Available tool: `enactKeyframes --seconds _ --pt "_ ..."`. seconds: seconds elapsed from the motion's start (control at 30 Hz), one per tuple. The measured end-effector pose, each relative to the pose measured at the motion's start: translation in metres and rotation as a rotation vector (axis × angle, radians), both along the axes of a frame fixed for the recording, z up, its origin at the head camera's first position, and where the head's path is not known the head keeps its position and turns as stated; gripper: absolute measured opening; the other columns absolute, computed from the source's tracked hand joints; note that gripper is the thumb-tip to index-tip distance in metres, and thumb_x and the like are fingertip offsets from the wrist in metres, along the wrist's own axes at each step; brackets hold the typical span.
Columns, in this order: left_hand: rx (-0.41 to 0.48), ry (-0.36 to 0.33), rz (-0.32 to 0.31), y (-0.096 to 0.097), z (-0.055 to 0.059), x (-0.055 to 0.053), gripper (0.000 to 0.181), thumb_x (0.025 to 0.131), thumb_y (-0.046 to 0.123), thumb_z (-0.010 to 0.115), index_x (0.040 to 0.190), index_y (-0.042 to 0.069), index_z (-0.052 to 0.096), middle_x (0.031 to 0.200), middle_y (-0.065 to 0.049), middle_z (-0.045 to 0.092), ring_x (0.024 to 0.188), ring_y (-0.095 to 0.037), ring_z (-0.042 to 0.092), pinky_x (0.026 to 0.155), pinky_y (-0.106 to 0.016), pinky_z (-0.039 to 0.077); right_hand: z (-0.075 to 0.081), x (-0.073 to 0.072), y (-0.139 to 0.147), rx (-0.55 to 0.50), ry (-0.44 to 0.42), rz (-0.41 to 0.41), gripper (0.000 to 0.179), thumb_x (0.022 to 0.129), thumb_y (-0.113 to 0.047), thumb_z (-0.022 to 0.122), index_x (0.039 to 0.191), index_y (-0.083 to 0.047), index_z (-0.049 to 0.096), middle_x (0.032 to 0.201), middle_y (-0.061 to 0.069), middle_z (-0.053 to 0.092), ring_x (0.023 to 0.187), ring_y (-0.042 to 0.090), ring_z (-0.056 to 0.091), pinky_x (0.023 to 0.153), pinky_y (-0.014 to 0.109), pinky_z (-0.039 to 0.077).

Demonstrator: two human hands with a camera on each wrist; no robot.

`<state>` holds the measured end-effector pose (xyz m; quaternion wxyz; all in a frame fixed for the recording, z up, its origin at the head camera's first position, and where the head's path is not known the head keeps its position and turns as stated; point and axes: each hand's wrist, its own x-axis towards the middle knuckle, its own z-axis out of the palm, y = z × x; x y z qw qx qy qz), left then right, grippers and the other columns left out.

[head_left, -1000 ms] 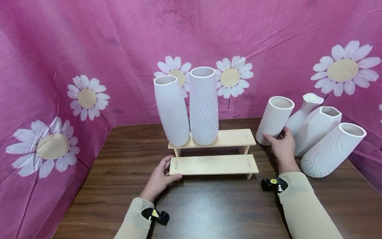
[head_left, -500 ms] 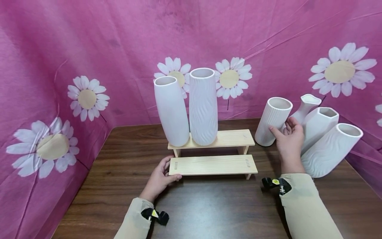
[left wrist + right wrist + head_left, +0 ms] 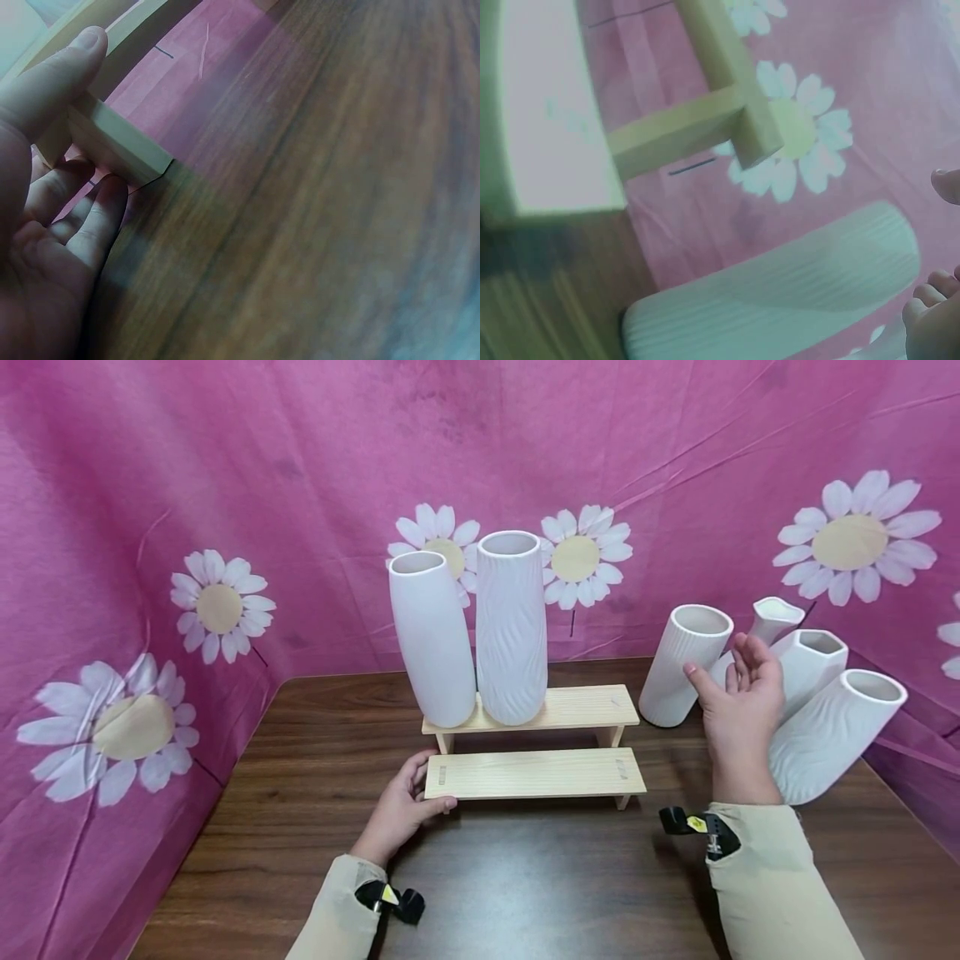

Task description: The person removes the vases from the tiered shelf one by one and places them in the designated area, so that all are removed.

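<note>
My left hand [image 3: 405, 806] holds the left end of a two-step wooden stand [image 3: 536, 775]; in the left wrist view the thumb lies along the board and the fingers curl by its leg [image 3: 120, 142]. On the upper step stand a smooth white vase [image 3: 431, 639] and a taller wavy-textured white vase [image 3: 512, 635]. My right hand [image 3: 742, 718] is raised with fingers apart and holds nothing. It is just right of a ribbed white vase [image 3: 686, 664], which stands upright on the table; the right wrist view shows this ribbed vase [image 3: 780, 292] beside the fingertips.
Behind my right hand are a narrow-necked vase [image 3: 776, 614], a faceted vase [image 3: 813, 660] and a wavy vase [image 3: 836, 739], close together and partly hidden. A pink cloth [image 3: 330, 460] with daisies hangs behind the brown wooden table [image 3: 300, 760].
My right hand has let go of the ribbed vase and moved up and to the right, its fingers spreading. The ribbed vase stays standing, and my left hand has kept its place.
</note>
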<state>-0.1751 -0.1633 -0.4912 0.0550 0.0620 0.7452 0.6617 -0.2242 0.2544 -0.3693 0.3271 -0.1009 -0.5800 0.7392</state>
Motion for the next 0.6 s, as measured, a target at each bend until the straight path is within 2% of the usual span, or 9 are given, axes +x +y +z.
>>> enactKeyframes --seconds 0.2,0.3,0.6 --pt "-0.002 0.007 0.006 0.000 0.001 0.001 0.078 0.078 -0.005 0.082 0.145 0.002 0.043 0.136 -0.019 0.060 0.104 -0.020 0.064 0.080 -0.024 0.054 0.014 0.011 -0.015 -0.023 0.089 0.054 0.079 0.074 0.023 0.072 0.144 -0.003 0.043 0.147 0.012 0.046 0.140 0.022 0.038 0.115 0.020 0.027" --pt "0.003 0.009 0.007 0.000 0.001 0.001 0.079 0.078 -0.005 0.082 0.145 0.002 0.043 0.137 -0.019 0.060 0.105 -0.020 0.063 0.081 -0.024 0.054 0.018 0.016 -0.025 0.000 0.111 0.094 0.077 0.074 0.025 0.071 0.142 -0.002 0.045 0.144 0.011 0.048 0.140 0.023 0.038 0.115 0.021 0.028" --pt "0.004 0.010 0.005 0.000 0.000 0.000 0.078 0.078 -0.005 0.082 0.145 0.001 0.043 0.135 -0.019 0.061 0.105 -0.020 0.063 0.081 -0.024 0.054 0.016 0.025 -0.046 0.119 0.114 0.201 0.078 0.074 0.021 0.074 0.143 0.001 0.043 0.146 0.017 0.047 0.139 0.024 0.041 0.115 0.026 0.031"
